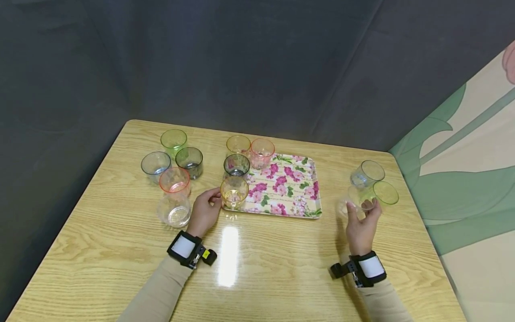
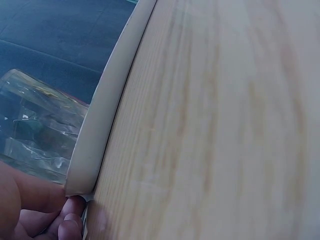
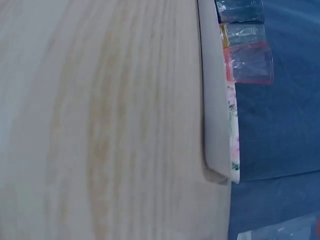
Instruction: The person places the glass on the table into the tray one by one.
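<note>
A flowered tray (image 1: 287, 188) lies mid-table, with several tinted glasses on its left side. My left hand (image 1: 206, 211) pinches the tray's near left corner, beside a yellow glass (image 1: 234, 193). In the left wrist view, fingers (image 2: 42, 195) meet at the end of the pale tray rim (image 2: 97, 135), in front of a see-through glass (image 2: 40, 130). At the right, my right hand (image 1: 362, 228) holds a blurred clear glass (image 1: 360, 195) between thumb and fingers. Close beyond it are a yellow-green glass (image 1: 386, 192) and a blue-grey glass (image 1: 367, 173). The right wrist view does not show the hand.
Left of the tray stand several glasses, among them a green glass (image 1: 174, 141), a red glass (image 1: 175, 181) and a clear glass (image 1: 174, 211) near the left hand. A dark curtain (image 1: 249, 67) hangs behind the table, and a patterned cloth (image 1: 474, 179) hangs at the right.
</note>
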A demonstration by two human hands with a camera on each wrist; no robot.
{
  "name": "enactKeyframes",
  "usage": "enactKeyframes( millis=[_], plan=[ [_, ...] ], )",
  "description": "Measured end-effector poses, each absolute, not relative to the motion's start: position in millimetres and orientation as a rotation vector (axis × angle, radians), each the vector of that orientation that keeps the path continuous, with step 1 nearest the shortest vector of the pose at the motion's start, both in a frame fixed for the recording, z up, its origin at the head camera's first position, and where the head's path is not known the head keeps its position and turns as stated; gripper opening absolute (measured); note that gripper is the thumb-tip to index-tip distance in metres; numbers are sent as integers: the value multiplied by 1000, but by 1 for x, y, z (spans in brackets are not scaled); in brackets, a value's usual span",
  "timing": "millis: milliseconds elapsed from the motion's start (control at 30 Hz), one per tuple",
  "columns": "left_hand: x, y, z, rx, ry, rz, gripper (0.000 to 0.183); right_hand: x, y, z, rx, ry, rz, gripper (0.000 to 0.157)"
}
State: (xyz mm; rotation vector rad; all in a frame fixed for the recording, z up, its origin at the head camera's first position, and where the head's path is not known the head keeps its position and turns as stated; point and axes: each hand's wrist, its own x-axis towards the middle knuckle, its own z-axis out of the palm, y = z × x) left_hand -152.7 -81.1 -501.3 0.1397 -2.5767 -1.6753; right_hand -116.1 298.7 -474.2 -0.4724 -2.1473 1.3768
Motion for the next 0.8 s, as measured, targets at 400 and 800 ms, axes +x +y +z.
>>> enactKeyframes(
  millis=[400, 800],
  plan=[
    [-153, -81, -502, 140, -2585, -1672, 31, -123, 284, -458, -238, -2207, 1505, 62],
    [-152, -81, -501, 133, -2576, -1665, 32, -138, 255, -451, -82, -2313, 1619, 67]
  ],
)
